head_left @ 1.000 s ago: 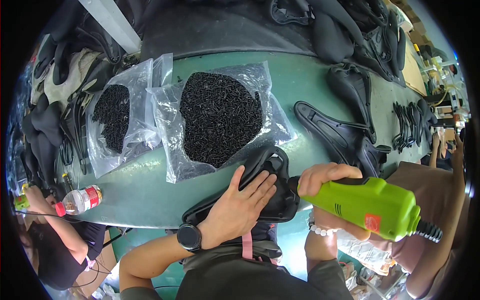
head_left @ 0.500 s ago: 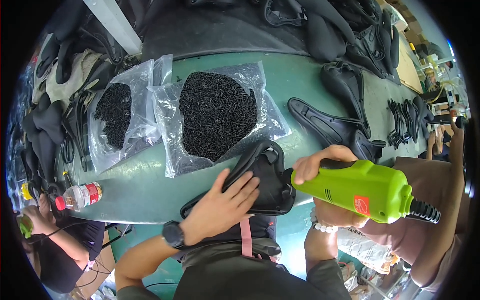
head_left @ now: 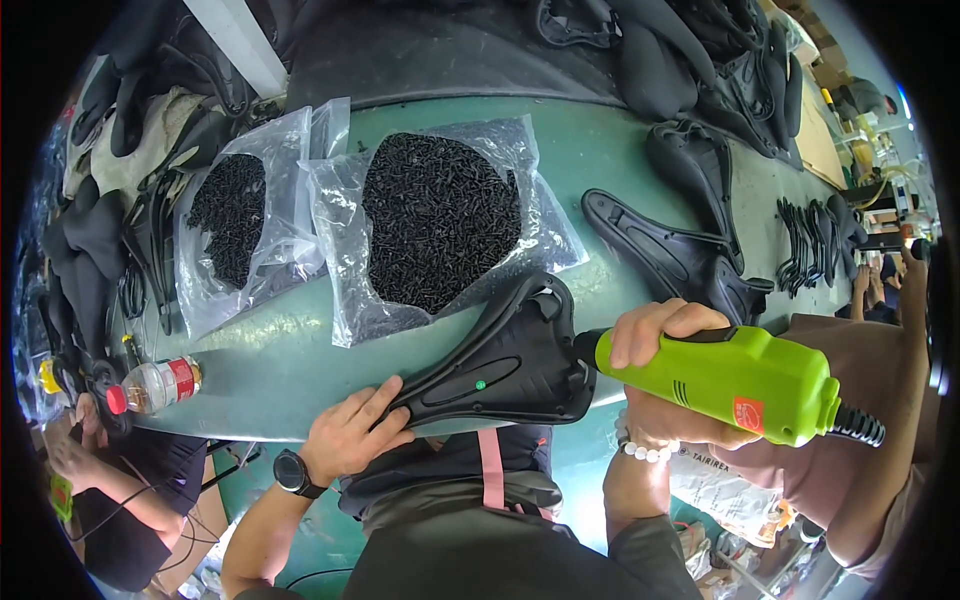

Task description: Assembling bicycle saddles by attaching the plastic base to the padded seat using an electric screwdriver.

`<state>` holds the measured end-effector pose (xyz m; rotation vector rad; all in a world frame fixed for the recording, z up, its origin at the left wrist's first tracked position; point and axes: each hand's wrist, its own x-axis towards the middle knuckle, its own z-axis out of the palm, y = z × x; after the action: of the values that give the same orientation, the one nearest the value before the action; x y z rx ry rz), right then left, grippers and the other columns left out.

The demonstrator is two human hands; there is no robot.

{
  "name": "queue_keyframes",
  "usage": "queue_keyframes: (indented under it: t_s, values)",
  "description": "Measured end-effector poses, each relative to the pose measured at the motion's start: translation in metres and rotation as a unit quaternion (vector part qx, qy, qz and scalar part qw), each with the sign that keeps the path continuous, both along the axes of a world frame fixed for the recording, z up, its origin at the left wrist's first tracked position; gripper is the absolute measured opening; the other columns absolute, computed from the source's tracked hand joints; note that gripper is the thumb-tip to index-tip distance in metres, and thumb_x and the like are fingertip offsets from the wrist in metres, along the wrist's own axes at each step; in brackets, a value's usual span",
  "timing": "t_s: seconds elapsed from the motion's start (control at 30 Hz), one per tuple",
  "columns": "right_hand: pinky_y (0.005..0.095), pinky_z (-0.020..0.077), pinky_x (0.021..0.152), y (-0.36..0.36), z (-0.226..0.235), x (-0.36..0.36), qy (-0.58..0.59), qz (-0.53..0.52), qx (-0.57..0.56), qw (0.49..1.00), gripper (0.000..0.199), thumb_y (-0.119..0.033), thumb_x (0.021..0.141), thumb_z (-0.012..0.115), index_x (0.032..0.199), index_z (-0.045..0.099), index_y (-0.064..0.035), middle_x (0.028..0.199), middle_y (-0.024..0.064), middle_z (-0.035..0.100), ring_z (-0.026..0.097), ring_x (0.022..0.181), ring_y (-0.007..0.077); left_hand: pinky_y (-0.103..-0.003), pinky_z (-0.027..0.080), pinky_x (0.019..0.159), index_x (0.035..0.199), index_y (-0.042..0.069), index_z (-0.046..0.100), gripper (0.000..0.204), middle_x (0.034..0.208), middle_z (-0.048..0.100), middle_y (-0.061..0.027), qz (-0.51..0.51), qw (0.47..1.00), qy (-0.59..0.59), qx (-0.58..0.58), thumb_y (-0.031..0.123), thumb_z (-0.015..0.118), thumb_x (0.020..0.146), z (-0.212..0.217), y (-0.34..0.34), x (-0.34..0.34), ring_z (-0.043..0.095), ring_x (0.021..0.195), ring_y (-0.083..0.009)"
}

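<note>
A black bicycle saddle (head_left: 535, 350) lies underside up at the front edge of the green table, its narrow nose toward my left. My left hand (head_left: 350, 432) grips that nose, fingers over the rim; the thumb is hard to see. A small green dot marks the middle of the shell. Closed around a bright green electric screwdriver (head_left: 720, 375) is my right hand (head_left: 650, 335). The tool's black tip meets the saddle's wide right end, and the exact contact is hidden. Behind the saddle lies an opened clear bag (head_left: 550, 240) filled with small black screws (head_left: 440, 220).
A second bag of black screws (head_left: 235, 215) lies to the left. Two more saddle shells (head_left: 660, 240) rest at right, near a row of black metal rails (head_left: 800, 245). A red-capped bottle (head_left: 160, 387) stands at the left edge. Co-workers sit at both sides.
My left hand has slid from the middle of the saddle left to its nose, uncovering the shell and green dot. The screwdriver has shifted slightly right and stays at the saddle's wide end.
</note>
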<state>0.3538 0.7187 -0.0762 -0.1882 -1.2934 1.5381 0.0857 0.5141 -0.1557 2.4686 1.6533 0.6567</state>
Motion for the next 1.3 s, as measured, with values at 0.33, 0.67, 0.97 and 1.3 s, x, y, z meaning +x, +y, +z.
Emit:
queue_keyframes:
  t_s: [0.33, 0.67, 0.97, 1.3]
  values:
    - [0.0352, 0.0438, 0.054, -0.001, 0.006, 0.0, -0.005, -0.029, -0.036, 0.999, 0.109, -0.095, 0.064, 0.045, 0.11, 0.053, 0.0033, 0.076, 0.0133, 0.053, 0.054, 0.062, 0.0246, -0.032, 0.057, 0.066, 0.099, 0.005, 0.066, 0.037, 0.127, 0.061, -0.0153, 0.005, 0.998, -0.053, -0.023, 0.026, 0.081, 0.072, 0.0, 0.0, 0.001, 0.065, 0.087, -0.0252]
    - [0.034, 0.047, 0.05, -0.005, 0.007, -0.011, -0.096, -0.051, 0.117, 0.987, 0.074, -0.07, 0.08, 0.056, 0.101, 0.057, 0.0012, 0.068, 0.0115, 0.058, 0.057, 0.054, 0.0247, -0.033, 0.057, 0.068, 0.109, 0.008, 0.065, 0.039, 0.131, 0.057, -0.0137, 0.03, 0.997, -0.04, -0.065, 0.025, 0.078, 0.076, 0.01, -0.002, 0.007, 0.062, 0.092, -0.0264]
    - [0.0337, 0.0489, 0.048, -0.002, 0.003, -0.017, -0.137, -0.027, 0.194, 0.971, 0.052, -0.05, 0.087, 0.055, 0.095, 0.06, 0.0012, 0.062, 0.0121, 0.06, 0.058, 0.05, 0.0251, -0.033, 0.057, 0.07, 0.114, 0.009, 0.064, 0.042, 0.132, 0.056, -0.0111, 0.036, 0.995, -0.042, -0.079, 0.025, 0.076, 0.077, 0.011, -0.003, 0.007, 0.06, 0.092, -0.0255]
    - [0.0353, 0.0466, 0.057, -0.006, 0.006, -0.012, -0.071, -0.016, 0.051, 0.996, 0.085, -0.073, 0.078, 0.057, 0.115, 0.055, 0.0039, 0.075, 0.016, 0.06, 0.056, 0.062, 0.026, -0.041, 0.042, 0.102, 0.12, 0.01, 0.061, 0.042, 0.138, 0.052, -0.0121, 0.026, 0.995, 0.0, -0.1, 0.03, 0.068, 0.084, 0.034, 0.017, 0.031, 0.053, 0.119, -0.0285]
